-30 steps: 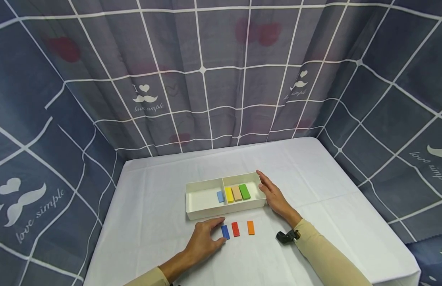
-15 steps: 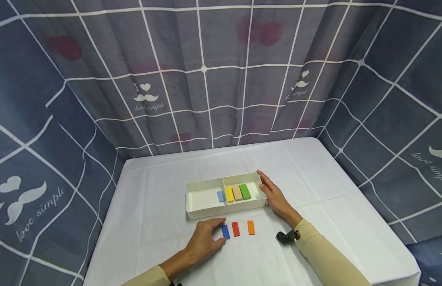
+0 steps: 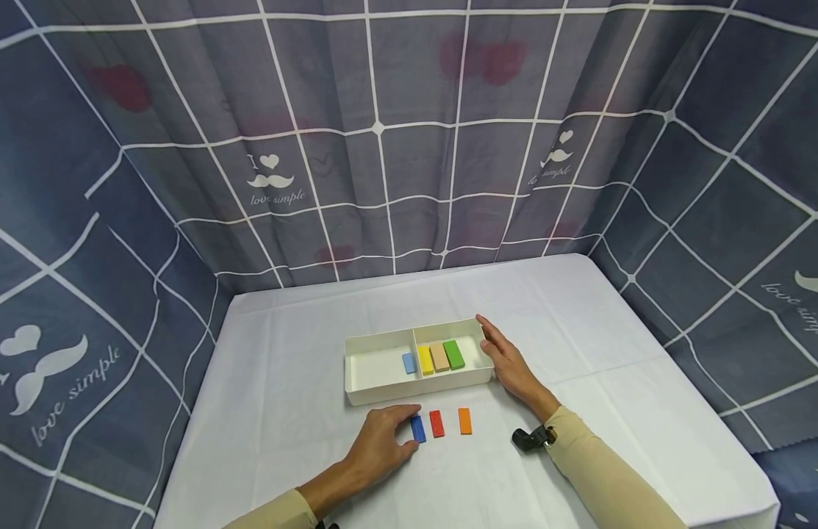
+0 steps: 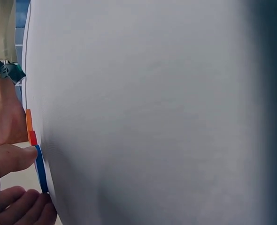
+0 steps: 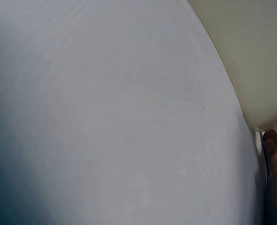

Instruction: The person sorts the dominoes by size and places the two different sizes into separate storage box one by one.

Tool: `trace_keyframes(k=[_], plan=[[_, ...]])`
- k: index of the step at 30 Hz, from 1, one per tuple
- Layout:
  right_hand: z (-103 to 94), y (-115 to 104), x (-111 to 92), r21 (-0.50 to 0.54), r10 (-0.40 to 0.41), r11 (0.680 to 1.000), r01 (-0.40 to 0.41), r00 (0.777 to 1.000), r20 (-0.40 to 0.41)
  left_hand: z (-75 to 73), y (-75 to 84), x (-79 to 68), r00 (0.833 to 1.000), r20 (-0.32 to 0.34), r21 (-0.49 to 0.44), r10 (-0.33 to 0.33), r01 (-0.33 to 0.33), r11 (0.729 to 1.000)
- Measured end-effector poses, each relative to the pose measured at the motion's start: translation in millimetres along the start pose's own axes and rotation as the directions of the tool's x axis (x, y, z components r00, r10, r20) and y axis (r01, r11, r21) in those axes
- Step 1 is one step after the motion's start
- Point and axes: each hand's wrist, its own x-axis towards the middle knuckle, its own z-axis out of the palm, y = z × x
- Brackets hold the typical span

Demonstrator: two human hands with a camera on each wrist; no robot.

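My left hand point(image 3: 378, 444) pinches a dark blue block point(image 3: 418, 429) lengthwise, the thumb at its near end and the fingers at its far end. This blue block point(image 4: 41, 169) lies on the table, as the left wrist view also shows. Just right of it are a red block point(image 3: 436, 424) and an orange block point(image 3: 464, 421). My right hand point(image 3: 514, 371) holds the right end of a white two-part box point(image 3: 418, 389), thumb at the rim and fingers along the outside. Part of those fingers point(image 5: 273, 152) shows in the right wrist view.
In the box's right compartment lie a yellow block point(image 3: 425, 360), a beige block point(image 3: 439, 357) and a green block point(image 3: 453, 354). A light blue block point(image 3: 409, 363) is in the left compartment, by the divider. A white cloth point(image 3: 283, 411) covers the table; grid-patterned curtains point(image 3: 329, 169) surround it.
Almost nothing differs. The left hand's fingers have shifted very slightly to the right around the blue block; the box, the right hand and the other blocks stay put.
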Motion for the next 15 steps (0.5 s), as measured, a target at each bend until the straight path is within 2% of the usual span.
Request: trace_keyframes(k=[9, 15], plan=[[0.6, 1.1, 0.8, 0.020, -0.004, 1.000, 0.005, 1.000, -0.014, 2.1, 2.4, 0.2, 1.000, 0.002, 0.066, -0.002, 0.002, 0.998], [-0.7, 3.8, 0.9, 0.011, -0.001, 1.000, 0.001, 1.000, -0.005, 2.9, 2.7, -0.1, 1.000, 0.007, 0.067, -0.004, 0.004, 0.998]])
